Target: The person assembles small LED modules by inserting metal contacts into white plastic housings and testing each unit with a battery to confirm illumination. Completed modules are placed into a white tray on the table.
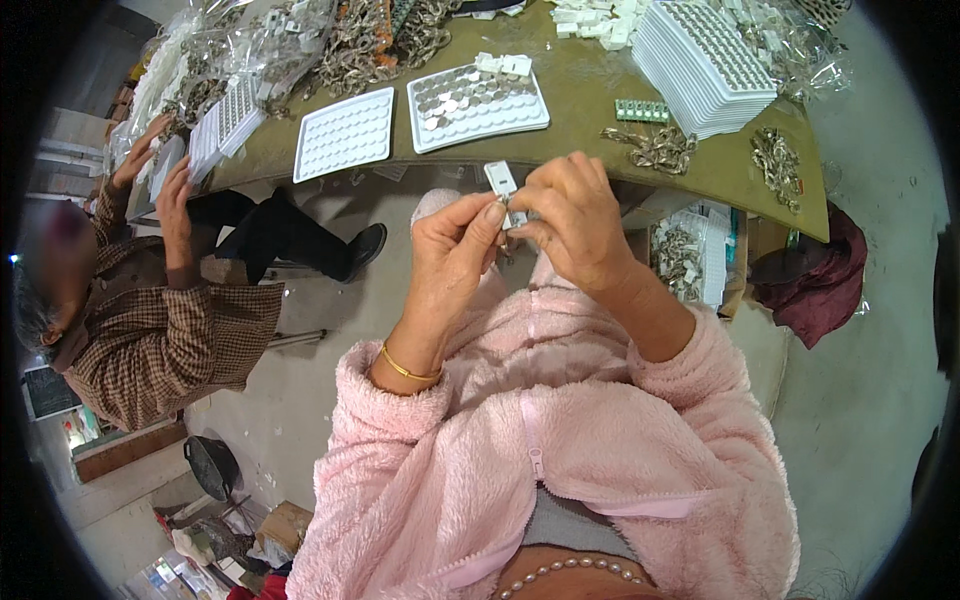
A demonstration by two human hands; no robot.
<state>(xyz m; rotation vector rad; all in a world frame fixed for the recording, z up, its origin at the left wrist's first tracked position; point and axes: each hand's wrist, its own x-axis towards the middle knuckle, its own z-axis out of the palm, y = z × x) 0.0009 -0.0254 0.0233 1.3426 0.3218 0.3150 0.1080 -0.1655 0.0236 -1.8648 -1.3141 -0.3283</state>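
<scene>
In front of my lap, just off the table's near edge, both hands meet at a small white plastic casing (499, 178). My left hand (448, 245) pinches its lower end between thumb and forefinger. My right hand (578, 222) has its fingers closed on the right side of the same casing. A bit of metal shows near the fingertips, its shape too small to make out. Nearest on the table is a white tray (535, 118) of round silver button cells (450, 103), with several white casings (503, 65) at its far edge.
A white dimpled tray (345, 135) lies to the left. Right are stacked filled trays (700, 65), a green circuit-board strip (641, 111) and metal-part piles (660, 150) (776, 168). A box of parts (690, 250) stands below. A co-worker (170, 320) sits at left.
</scene>
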